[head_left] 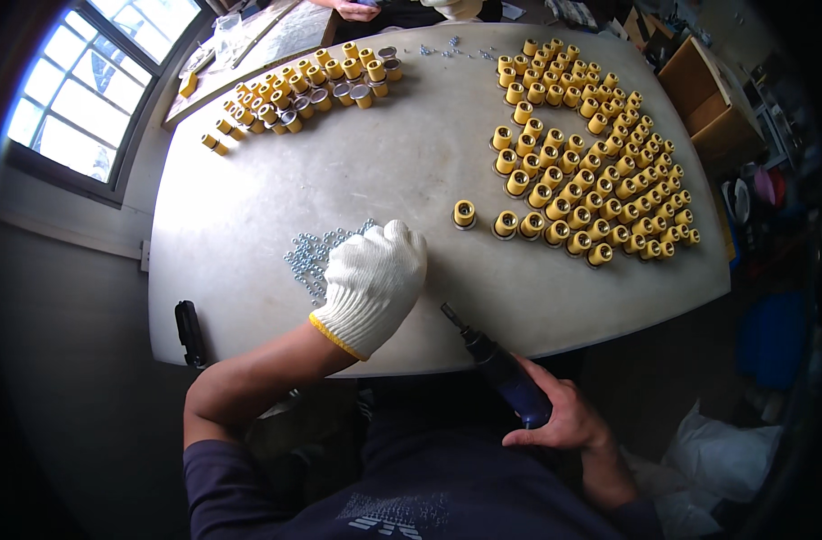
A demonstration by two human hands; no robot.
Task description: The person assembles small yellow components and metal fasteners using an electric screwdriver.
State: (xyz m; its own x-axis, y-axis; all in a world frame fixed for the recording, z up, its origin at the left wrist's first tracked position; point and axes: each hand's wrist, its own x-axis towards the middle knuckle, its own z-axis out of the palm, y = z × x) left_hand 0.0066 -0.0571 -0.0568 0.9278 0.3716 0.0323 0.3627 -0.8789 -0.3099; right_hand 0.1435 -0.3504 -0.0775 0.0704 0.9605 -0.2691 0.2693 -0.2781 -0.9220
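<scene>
My left hand (pixel 375 274), in a white knit glove with a yellow cuff, is closed above the table beside a pile of small silvery nuts (pixel 310 255). Its fingers curl away from view, and whatever they hold is hidden. At the table's near edge my bare right hand (pixel 560 414) grips a dark blue powered screwdriver (pixel 505 373). The tool's bit points up and left over the tabletop. Ahead and right of the left glove, one yellow cylinder (pixel 464 213) with a hole in its top stands on a round metal base, apart from the others.
Rows of upright yellow cylinders (pixel 600 184) fill the table's right side. More cylinders (pixel 289 94), some with metal discs facing up, crowd the far left. Loose small metal pieces (pixel 453 45) lie at the far edge, near another person's hand (pixel 355 10). A black object (pixel 189 333) rests at near left.
</scene>
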